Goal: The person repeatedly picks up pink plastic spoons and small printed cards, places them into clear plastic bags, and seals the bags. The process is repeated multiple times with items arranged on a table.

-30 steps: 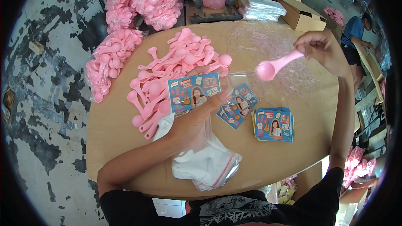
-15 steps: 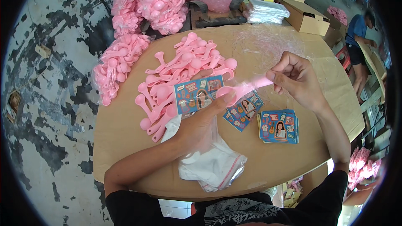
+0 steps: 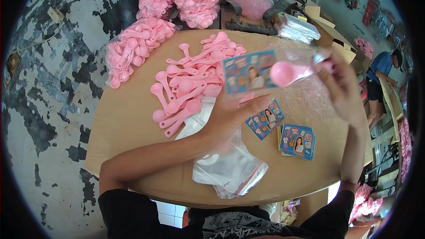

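Note:
My right hand (image 3: 338, 84), blurred by motion, grips the handle end of a pink measuring spoon (image 3: 283, 74) above the table. A clear bag seems to wrap the spoon, and a blue printed card (image 3: 249, 74) hangs level beside its bowl. Below the card is my left hand (image 3: 230, 117), its thumb stretched out to the right; the card hides its other fingers. Under the left wrist lies a stack of clear plastic bags (image 3: 230, 166). Right of it are some loose blue cards (image 3: 265, 121) and a neat pile of cards (image 3: 297, 142).
A heap of pink spoons (image 3: 195, 77) covers the table's left middle, with bagged spoons (image 3: 137, 46) beyond. Thin clear film (image 3: 310, 99) lies right of centre. Wrapped clear sleeves (image 3: 299, 28) and cardboard boxes (image 3: 332, 35) stand behind. A person in blue (image 3: 380, 68) works at the right.
My right hand has moved up and right with the spoon and card. The card has left my left hand's grasp, whose thumb no longer presses on the spoon. The view has shifted slightly.

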`<action>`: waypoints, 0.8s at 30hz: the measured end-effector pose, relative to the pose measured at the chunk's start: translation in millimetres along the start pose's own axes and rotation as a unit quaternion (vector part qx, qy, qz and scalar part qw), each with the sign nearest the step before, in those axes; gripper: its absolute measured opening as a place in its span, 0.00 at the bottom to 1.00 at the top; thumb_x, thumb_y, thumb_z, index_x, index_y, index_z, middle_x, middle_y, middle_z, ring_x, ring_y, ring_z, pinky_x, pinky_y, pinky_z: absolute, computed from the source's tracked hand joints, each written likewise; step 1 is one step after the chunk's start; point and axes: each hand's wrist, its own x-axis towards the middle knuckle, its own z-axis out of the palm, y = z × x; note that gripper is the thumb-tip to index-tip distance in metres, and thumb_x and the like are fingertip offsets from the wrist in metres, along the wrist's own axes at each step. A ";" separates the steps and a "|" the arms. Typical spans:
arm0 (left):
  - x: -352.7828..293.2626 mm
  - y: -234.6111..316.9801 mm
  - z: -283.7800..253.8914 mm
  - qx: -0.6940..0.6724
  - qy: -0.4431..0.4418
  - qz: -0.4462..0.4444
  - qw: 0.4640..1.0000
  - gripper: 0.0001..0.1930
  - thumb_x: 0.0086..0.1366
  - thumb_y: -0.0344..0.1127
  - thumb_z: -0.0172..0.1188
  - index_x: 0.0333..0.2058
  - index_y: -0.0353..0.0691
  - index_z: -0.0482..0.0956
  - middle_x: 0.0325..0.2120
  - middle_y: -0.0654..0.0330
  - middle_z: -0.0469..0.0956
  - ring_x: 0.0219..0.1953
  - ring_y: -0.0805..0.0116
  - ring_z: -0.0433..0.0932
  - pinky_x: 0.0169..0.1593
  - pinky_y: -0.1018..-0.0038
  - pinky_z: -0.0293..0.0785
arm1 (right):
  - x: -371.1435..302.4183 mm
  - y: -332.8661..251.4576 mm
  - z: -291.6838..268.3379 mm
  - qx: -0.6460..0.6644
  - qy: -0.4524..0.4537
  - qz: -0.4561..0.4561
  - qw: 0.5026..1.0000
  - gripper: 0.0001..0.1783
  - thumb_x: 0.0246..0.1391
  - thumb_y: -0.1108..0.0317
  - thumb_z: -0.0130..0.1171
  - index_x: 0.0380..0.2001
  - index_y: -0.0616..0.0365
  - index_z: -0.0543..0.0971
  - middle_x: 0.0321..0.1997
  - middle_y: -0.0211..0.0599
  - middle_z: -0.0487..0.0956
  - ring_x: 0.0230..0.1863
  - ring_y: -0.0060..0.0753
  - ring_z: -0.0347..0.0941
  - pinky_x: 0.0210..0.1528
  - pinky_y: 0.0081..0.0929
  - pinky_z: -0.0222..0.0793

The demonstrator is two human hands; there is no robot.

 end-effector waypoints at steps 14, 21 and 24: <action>12.0 -12.5 -2.6 0.094 -0.050 0.029 0.994 0.39 0.63 0.38 0.60 0.65 0.33 0.48 0.65 0.47 0.53 0.69 0.59 0.50 0.70 0.67 0.45 | 24.5 -11.8 -39.4 -0.071 -0.016 -0.040 0.997 0.04 0.51 0.75 0.59 0.28 0.58 0.73 0.25 0.23 0.70 0.29 0.13 0.63 0.32 0.18 0.56; 7.6 -10.9 5.8 0.182 -0.074 0.012 0.980 0.52 0.51 0.26 0.70 0.67 0.33 0.42 0.66 0.49 0.48 0.70 0.60 0.48 0.71 0.66 0.43 | 26.2 -7.8 -4.7 -0.067 0.000 -0.126 0.990 0.04 0.49 0.73 0.63 0.25 0.58 0.77 0.23 0.21 0.72 0.26 0.13 0.62 0.31 0.18 0.55; 5.7 -10.9 9.5 0.220 -0.098 0.003 0.971 0.55 0.49 0.24 0.72 0.67 0.33 0.40 0.66 0.50 0.48 0.70 0.61 0.48 0.71 0.66 0.44 | 25.3 -5.0 -12.9 0.001 -0.133 0.031 0.991 0.04 0.53 0.73 0.62 0.26 0.59 0.77 0.25 0.21 0.73 0.28 0.13 0.65 0.31 0.16 0.58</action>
